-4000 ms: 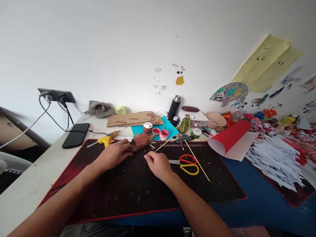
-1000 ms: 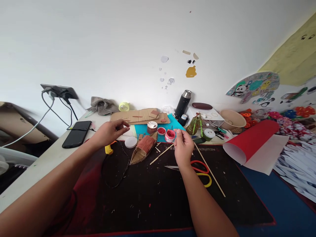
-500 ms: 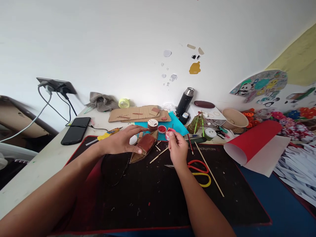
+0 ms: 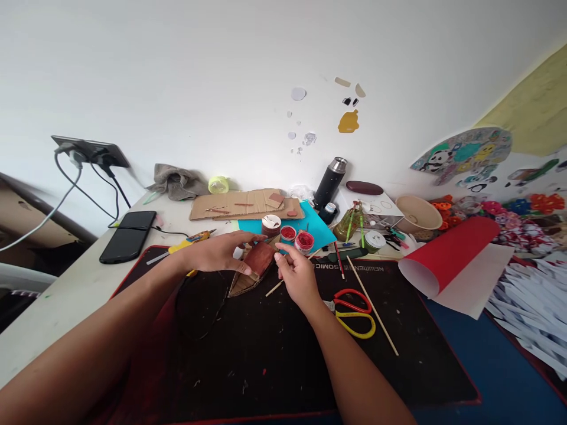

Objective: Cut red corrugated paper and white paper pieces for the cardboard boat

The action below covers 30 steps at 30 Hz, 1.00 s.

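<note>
A small cardboard boat (image 4: pixel 253 268) with a red-brown painted top lies on the black desk mat (image 4: pixel 266 354). My left hand (image 4: pixel 221 252) curls over the boat's left side, thumb and fingers touching it. My right hand (image 4: pixel 296 273) is just right of the boat, its fingertips pinched together on something too small to make out. A thin wooden stick (image 4: pixel 273 287) lies under the right hand. Open pots of red paint (image 4: pixel 304 241) stand just behind both hands.
Red-and-yellow scissors (image 4: pixel 352 313) and a long skewer (image 4: pixel 372 305) lie right of my right hand. A yellow glue gun (image 4: pixel 188 242), a phone (image 4: pixel 127 235), cardboard sheets (image 4: pixel 239 205), a black flask (image 4: pixel 330 182) and a rolled red sheet (image 4: pixel 447 254) ring the mat.
My left hand has come down from above the glue gun onto the boat. My right hand has moved left from the paint pots to the boat's right side, fingertips still pinched.
</note>
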Motion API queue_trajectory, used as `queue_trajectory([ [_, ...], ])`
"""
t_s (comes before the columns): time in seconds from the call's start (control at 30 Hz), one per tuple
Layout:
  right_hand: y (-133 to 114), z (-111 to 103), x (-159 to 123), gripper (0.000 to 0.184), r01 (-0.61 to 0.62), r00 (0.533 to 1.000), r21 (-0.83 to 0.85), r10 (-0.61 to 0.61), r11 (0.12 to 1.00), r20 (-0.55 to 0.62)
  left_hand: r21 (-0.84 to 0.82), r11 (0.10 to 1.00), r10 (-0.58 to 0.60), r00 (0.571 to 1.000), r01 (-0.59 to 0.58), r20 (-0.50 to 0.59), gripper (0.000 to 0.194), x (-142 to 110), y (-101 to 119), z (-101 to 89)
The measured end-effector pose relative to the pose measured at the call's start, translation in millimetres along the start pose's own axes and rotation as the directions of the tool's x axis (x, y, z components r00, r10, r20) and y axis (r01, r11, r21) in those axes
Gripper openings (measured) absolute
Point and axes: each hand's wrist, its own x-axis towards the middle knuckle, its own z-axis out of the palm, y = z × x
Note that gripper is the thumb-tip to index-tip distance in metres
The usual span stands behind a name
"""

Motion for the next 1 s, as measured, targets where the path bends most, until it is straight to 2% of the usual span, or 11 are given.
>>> queue_trajectory([
  [0.17,3.2,1.5,0.5,0.052,-0.033,0.999,-0.009,0.034,0.999,0.030,-0.038,0.999,0.013,1.000,-0.013,-0.012,0.088,1.2,2.8,2.3],
  [0.37,2.8,2.5,1.6,0.054,-0.085,0.995,0.068,0.082,0.994,0.050,-0.061,0.998,-0.019,0.999,0.017,-0.026,0.085,-1.5,7.1,5.1],
  [0.73,4.4,5.6,1.2,0.066,-0.175,0.984,0.181,0.169,0.968,0.050,-0.084,0.996,-0.019,0.999,0.015,-0.039,0.081,-4.0,0.6,5.9],
  [1.0,4.2,5.4,1.0,0.059,-0.173,0.984,0.143,0.166,0.974,0.061,-0.063,0.997,-0.039,0.998,0.036,-0.052,0.084,-3.7,0.0,7.3],
])
